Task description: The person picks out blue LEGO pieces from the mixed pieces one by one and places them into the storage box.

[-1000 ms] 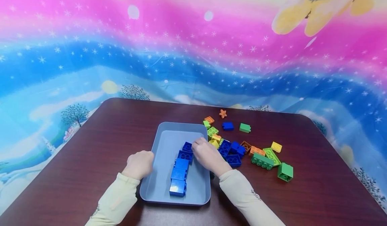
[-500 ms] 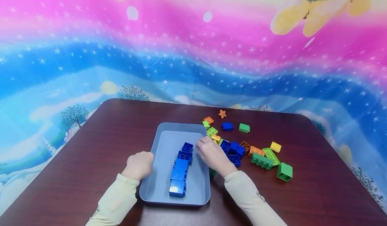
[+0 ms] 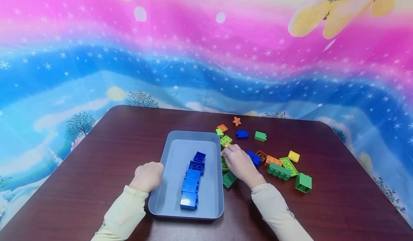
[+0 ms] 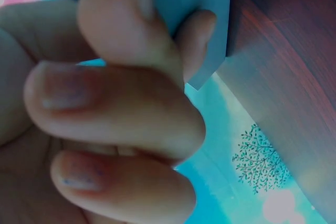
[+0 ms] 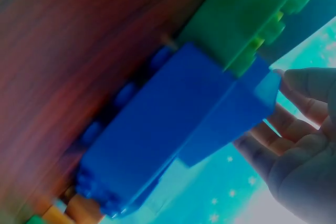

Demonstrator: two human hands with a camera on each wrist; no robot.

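Pinched the grey tray (image 3: 172, 176) at its left wall with the left hand (image 3: 147, 176), curled fingers (image 4: 121, 111) and all! Had the right hand (image 3: 241, 165) in among loose blocks (image 3: 254, 158) just right of the tray, partly hidden behind a blue block (image 5: 152, 124); couldn't tell grip from touch. Spotted five blue blocks (image 3: 190, 186) lined up inside the tray, plus an orange star (image 3: 237, 121) near the surface's (image 3: 106, 155) far edge.

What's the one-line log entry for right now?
Left hand: grips tray | Right hand: at loose bricks, grip unclear | In tray: five blue bricks
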